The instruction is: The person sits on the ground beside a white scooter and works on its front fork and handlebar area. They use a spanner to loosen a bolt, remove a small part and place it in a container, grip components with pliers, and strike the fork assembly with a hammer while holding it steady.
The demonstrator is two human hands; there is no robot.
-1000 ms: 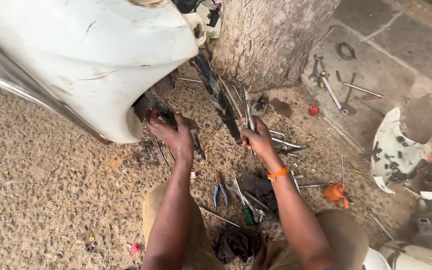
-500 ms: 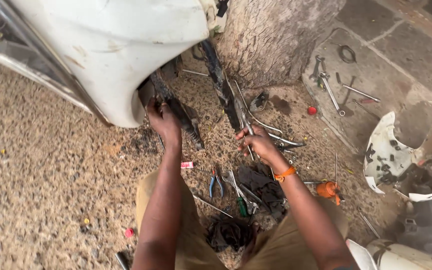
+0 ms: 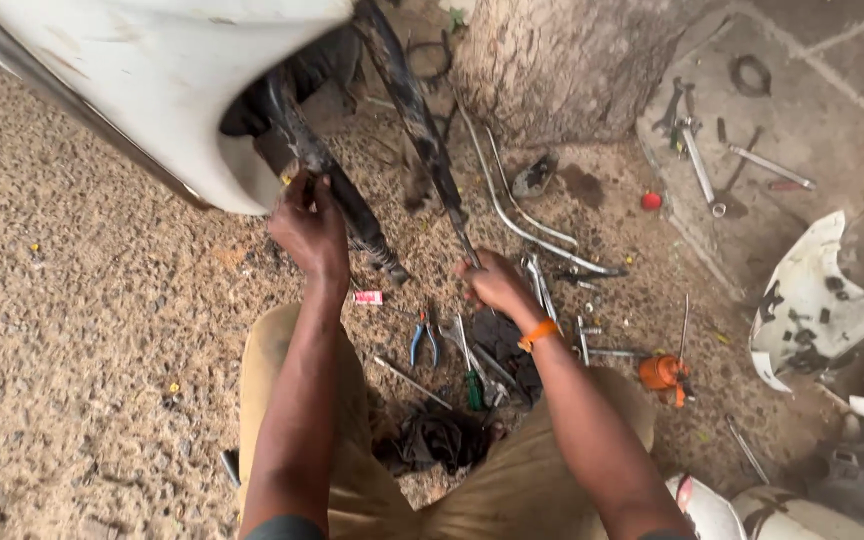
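A white curved fender panel [image 3: 142, 80] hangs over the gravel at the upper left. Two dark greasy fork legs come out from under it. My left hand [image 3: 310, 228] grips the nearer fork leg [image 3: 337, 195] just below the panel's edge. My right hand [image 3: 497, 285] is closed around a thin metal tool [image 3: 467, 245] at the lower end of the second fork leg [image 3: 412, 110]. An orange band [image 3: 538, 334] sits on my right wrist. Both forearms reach forward from my tan trousers.
Blue-handled pliers [image 3: 424, 338], a green-handled screwdriver [image 3: 472, 378], wrenches and bent metal rods [image 3: 522, 225] lie on the gravel between my knees and a tree trunk [image 3: 562, 60]. More wrenches [image 3: 697, 160] rest on a concrete slab. White body panels [image 3: 812, 300] and an orange can [image 3: 660, 372] lie at right.
The view has shifted, so the panel and forks now sit higher and further right. My left hand has taken hold higher up the fork leg. My right hand stays on the thin tool.
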